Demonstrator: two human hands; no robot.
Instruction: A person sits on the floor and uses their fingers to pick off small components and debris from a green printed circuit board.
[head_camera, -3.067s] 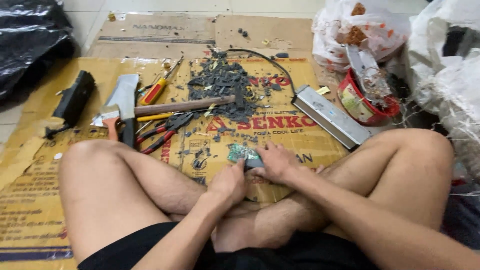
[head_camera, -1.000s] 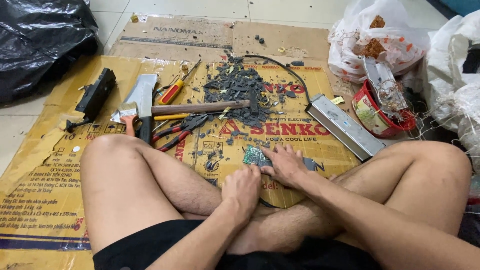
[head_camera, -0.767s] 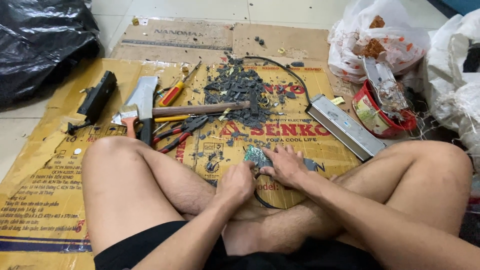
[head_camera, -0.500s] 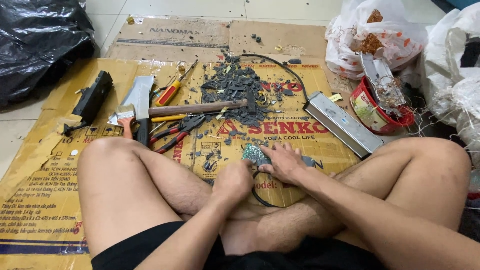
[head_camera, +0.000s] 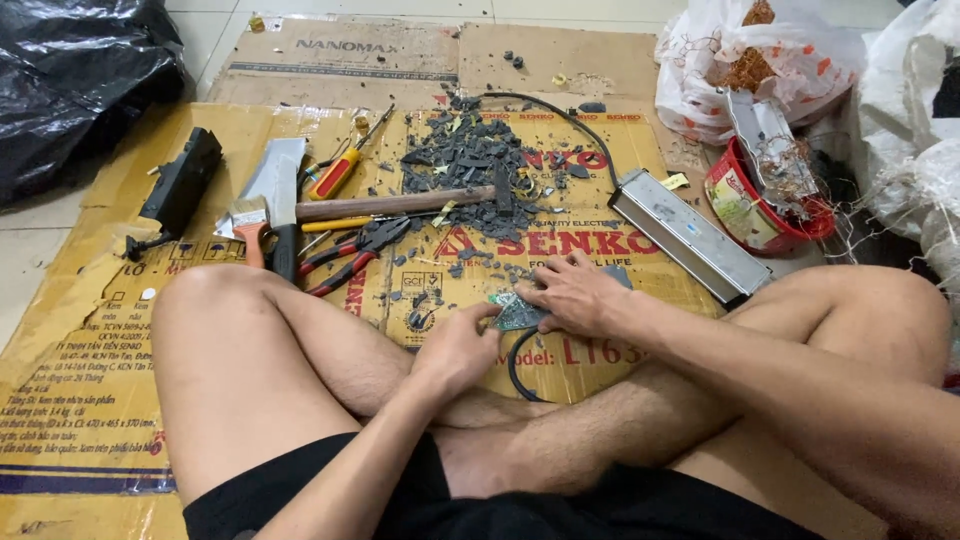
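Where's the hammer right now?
Head view: the hammer lies on the cardboard at upper centre, its head in the debris pile, with the pliers just below its handle.

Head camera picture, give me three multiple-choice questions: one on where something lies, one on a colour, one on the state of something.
1. Where does the hammer lie?
A. on the cardboard, its head at the heap of dark fragments
B. inside the red tub
C. across the person's knee

2. What colour are the pliers' handles?
A. blue
B. red
C. green

3. What are the hands doing?
A. both lifted, holding nothing
B. left hand and right hand both on the small circuit board
C. both gripping the hammer

Answers: 1 A, its handle crosses the tools and its head meets the heap; 2 B, they show red beside the cleaver; 3 B, fingers of both hands meet the board.
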